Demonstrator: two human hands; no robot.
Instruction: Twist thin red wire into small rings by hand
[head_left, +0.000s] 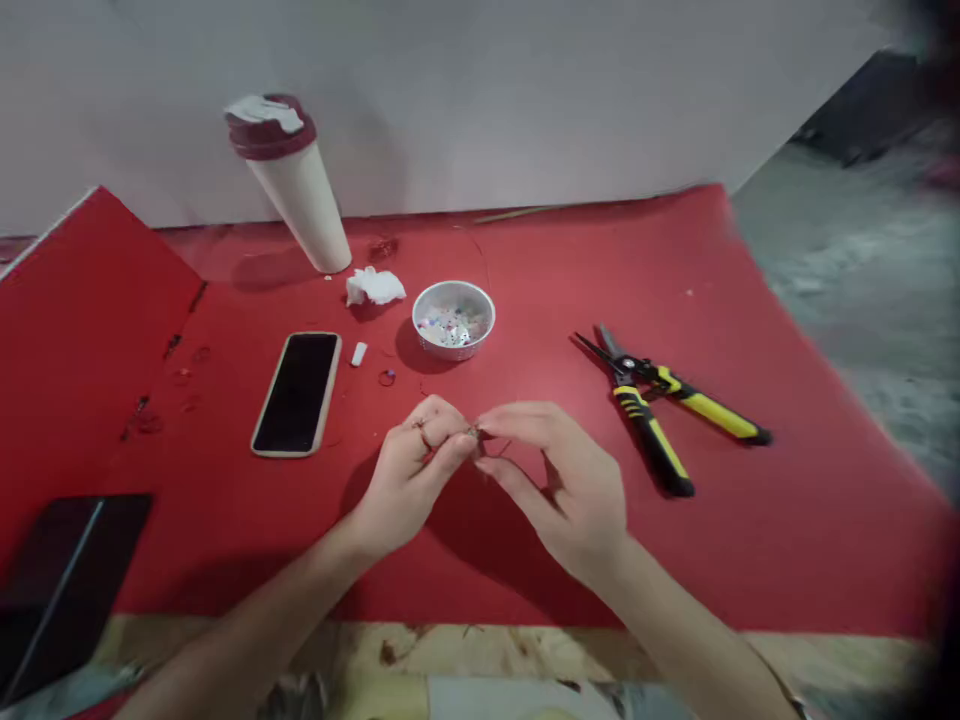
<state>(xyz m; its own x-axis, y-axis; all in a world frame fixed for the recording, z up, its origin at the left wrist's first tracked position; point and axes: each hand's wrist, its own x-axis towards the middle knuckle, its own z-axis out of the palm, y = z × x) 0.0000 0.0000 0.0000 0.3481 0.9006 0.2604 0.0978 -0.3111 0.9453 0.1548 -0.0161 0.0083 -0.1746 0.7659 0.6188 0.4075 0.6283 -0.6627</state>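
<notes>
Over the red table, my left hand [420, 465] pinches a tiny piece of wirework [475, 433] between thumb and forefinger. A thin wire ring sits on one of its fingers. My right hand [562, 480] meets it from the other side, its thumb and fingertips closed in at the same piece, with a fine wire end sticking out. The fingertips hide most of its shape. Just beyond the hands stands a silver bowl [454, 350] holding small coloured beads. Yellow-and-black pliers [652, 405] lie spread to the right of my right hand.
A phone [297, 392] lies at the left, with a small white piece [359, 354] and a little wire ring [387, 377] near it. Behind are crumpled tissue [375, 286] and a white tumbler [304, 200]. A dark flat object [71, 580] lies at the near left.
</notes>
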